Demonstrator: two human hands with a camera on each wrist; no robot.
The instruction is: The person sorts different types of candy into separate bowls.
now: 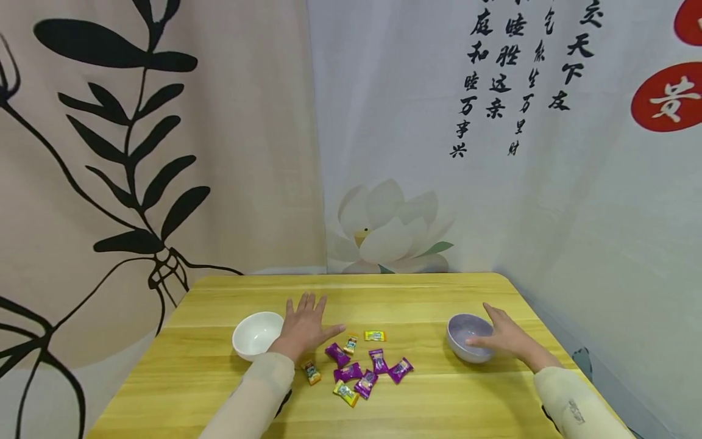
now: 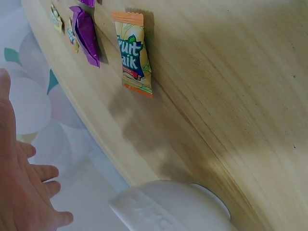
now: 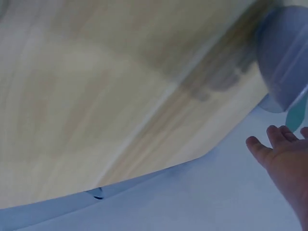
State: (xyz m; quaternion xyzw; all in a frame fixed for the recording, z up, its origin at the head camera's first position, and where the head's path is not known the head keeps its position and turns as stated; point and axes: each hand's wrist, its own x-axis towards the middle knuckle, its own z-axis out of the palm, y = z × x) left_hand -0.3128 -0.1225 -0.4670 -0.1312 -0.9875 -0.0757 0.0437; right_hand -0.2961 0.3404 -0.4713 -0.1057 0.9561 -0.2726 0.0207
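Observation:
My left hand (image 1: 303, 330) is over the table with its fingers spread and nothing held. It overlaps the right side of a white bowl (image 1: 251, 336) in the head view. In the left wrist view that bowl (image 2: 168, 207) stands beside the hand (image 2: 24, 187). Near the left forearm lies an orange-ended fruit candy (image 1: 311, 372). On the right, my other hand (image 1: 507, 338) reaches toward a greyish-purple bowl (image 1: 459, 342), thumb and fingers apart. The right wrist view shows a gap between this hand (image 3: 288, 163) and the bowl (image 3: 284, 57).
Between the bowls lie several purple-wrapped candies (image 1: 378, 361) and a few yellow ones (image 1: 375, 336), loosely scattered. They rest on a wooden table (image 1: 417, 299) with rounded far corners. Behind it hangs a printed cloth (image 1: 384, 152) with plants and characters.

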